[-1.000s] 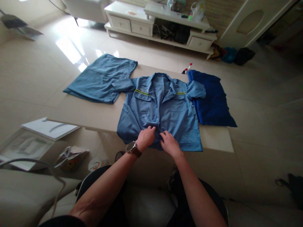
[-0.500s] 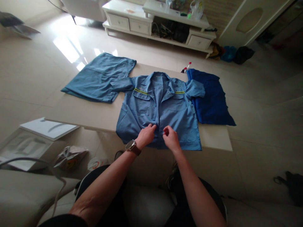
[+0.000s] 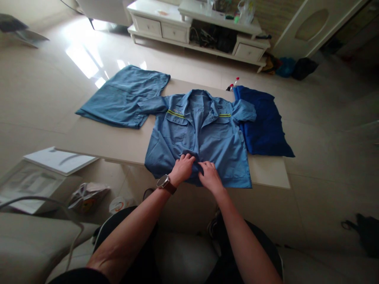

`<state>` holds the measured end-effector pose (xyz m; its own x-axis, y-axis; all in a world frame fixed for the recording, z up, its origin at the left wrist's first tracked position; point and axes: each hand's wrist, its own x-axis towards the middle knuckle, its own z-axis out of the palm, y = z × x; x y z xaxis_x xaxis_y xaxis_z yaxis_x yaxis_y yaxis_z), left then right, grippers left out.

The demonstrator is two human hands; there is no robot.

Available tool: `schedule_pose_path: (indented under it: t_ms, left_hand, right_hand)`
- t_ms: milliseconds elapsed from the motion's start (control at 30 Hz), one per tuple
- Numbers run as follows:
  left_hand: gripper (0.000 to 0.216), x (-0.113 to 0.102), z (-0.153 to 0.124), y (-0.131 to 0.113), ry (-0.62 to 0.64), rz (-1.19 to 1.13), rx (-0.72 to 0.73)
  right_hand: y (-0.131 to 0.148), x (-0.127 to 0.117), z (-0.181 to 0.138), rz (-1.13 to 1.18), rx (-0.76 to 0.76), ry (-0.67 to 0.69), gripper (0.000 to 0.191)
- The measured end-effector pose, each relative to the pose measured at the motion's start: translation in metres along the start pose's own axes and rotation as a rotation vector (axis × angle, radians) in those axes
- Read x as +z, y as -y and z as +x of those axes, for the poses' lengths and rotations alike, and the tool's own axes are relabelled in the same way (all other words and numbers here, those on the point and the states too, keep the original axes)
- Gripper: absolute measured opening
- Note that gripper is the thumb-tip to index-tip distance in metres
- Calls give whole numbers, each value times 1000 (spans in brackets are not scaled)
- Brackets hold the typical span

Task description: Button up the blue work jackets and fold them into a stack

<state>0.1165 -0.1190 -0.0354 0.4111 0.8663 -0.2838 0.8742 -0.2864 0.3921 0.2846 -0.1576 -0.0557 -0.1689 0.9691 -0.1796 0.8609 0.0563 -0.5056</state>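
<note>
No legible text or signs.

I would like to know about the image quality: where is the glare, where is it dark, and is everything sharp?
In the head view, bright glare whitens the floor at the picture's upper left; in that same head view, the upper right corner lies in shadow, and fine detail looks soft overall, though the yellow stripes on the middle shirt show clearly.
</note>
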Motion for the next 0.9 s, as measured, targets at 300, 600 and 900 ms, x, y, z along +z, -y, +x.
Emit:
schedule_pose_path:
  t_ms: [300,600,900]
  left_hand:
    - [28,2,3,2,-58,-38,15]
    - [18,-5,6,-3,-153,-112,22]
    - [19,-3,10,-7,-214,-244,146]
  right_hand:
    - [-2,-2,9,294,31,-219,26]
    - [4,-14,11,669,172,-358,14]
    - [1,-10,16,837,192,-302,26]
